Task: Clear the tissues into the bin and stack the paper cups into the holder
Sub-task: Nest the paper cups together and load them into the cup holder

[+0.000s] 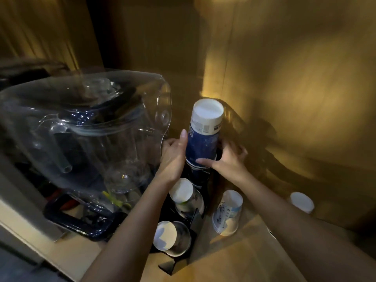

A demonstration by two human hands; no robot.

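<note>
Paper cups (203,137), stacked upside down, stand in the black holder (196,222), clasped between the left hand (175,154) and right hand (227,159). Just below the right wrist stands a loose upturned cup (227,212); beyond it, another (302,202).

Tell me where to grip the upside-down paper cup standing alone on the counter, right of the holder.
Grip the pale printed cup around its narrow closed base, now on top, coming down from above or from its open right side. It stands inverted and tapers upward, and the black holder crowds its left.
</note>
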